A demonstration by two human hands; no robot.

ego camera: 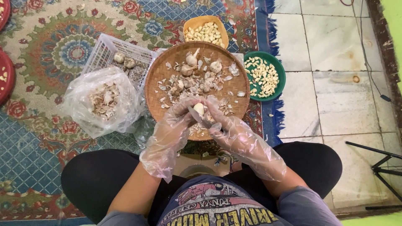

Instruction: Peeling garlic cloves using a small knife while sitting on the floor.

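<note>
Two hands in clear plastic gloves, left hand (172, 125) and right hand (234, 134), are pinching one small pale garlic clove (199, 109) between their fingertips, above the round woven bamboo tray (157, 79); judged light, firm, slippery when skinned; gripping its sides is holding best.

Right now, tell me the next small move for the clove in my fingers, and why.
Probably drop the clove into the green bowl beside the right hand. It looks bare and pale, pinched between the gloved fingertips of both hands, the left hand included, above the woven tray. The green bowl already holds peeled cloves, while loose skins lie on the tray.
</note>
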